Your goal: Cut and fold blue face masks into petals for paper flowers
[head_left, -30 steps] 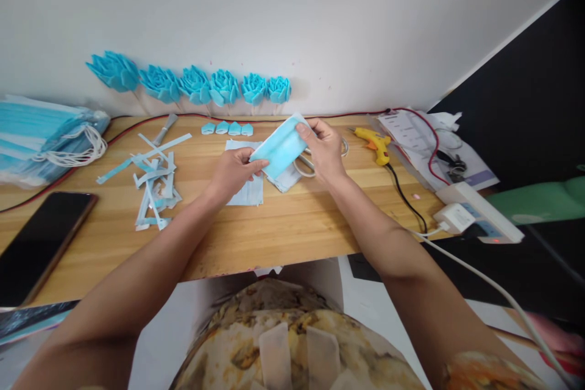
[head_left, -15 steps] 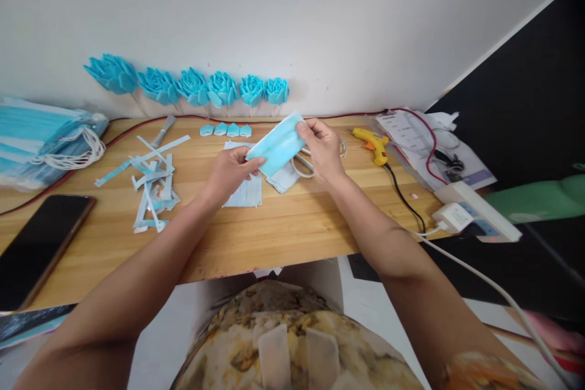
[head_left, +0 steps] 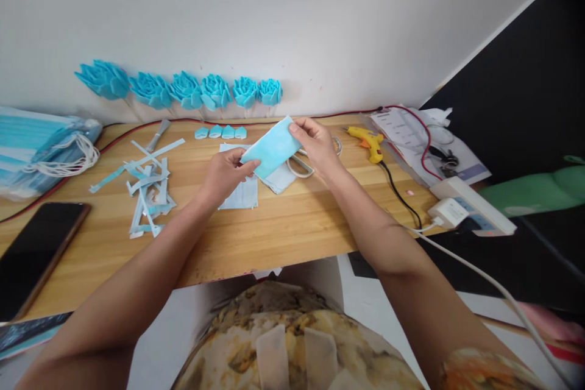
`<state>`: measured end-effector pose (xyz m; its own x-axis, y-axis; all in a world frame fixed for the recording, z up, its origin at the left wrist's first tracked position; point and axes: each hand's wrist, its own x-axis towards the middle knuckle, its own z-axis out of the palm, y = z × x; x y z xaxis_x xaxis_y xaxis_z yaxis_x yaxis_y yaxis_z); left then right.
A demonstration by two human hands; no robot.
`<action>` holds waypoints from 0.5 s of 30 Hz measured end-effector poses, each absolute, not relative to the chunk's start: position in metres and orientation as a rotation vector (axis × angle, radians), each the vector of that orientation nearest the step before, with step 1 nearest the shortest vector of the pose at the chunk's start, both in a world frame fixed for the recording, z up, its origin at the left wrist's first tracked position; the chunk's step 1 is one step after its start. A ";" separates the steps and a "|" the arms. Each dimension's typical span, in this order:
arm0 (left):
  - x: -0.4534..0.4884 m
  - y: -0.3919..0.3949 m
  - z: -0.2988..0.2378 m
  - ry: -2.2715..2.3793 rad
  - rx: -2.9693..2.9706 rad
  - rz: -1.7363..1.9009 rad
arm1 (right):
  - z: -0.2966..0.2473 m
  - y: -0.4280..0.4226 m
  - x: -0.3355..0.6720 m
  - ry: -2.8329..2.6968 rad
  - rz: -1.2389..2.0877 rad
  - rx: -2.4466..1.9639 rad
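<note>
Above the light-brown wooden bench (head_left: 297,225), left hand (head_left: 223,173) and right hand (head_left: 319,147) pinch blue rectangular fabric (head_left: 274,149) — likely straightening; next calls for aligned edges.

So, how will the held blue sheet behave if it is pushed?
The blue sheet looks thin, so it is probably light. Held near both ends, it looks almost flat, so maybe slightly stiff; its thin edge would likely buckle.
</note>
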<state>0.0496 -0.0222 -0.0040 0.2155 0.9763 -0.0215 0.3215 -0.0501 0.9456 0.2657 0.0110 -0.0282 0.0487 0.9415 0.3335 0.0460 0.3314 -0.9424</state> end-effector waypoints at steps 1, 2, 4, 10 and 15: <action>0.049 -0.021 -0.005 1.256 1.557 0.892 | -0.028 0.012 0.267 -1.344 0.876 -1.013; 0.049 -0.021 -0.007 1.240 1.562 0.911 | -0.029 0.013 0.268 -1.355 0.848 -1.018; 0.047 -0.018 -0.011 1.209 1.569 0.960 | -0.029 0.014 0.270 -1.386 0.784 -1.026; 0.044 -0.015 -0.015 1.223 1.564 1.013 | -0.018 0.011 0.276 -1.534 0.491 -1.113; 0.045 -0.017 -0.008 1.262 1.563 1.012 | -0.011 0.006 0.274 -1.537 0.418 -1.146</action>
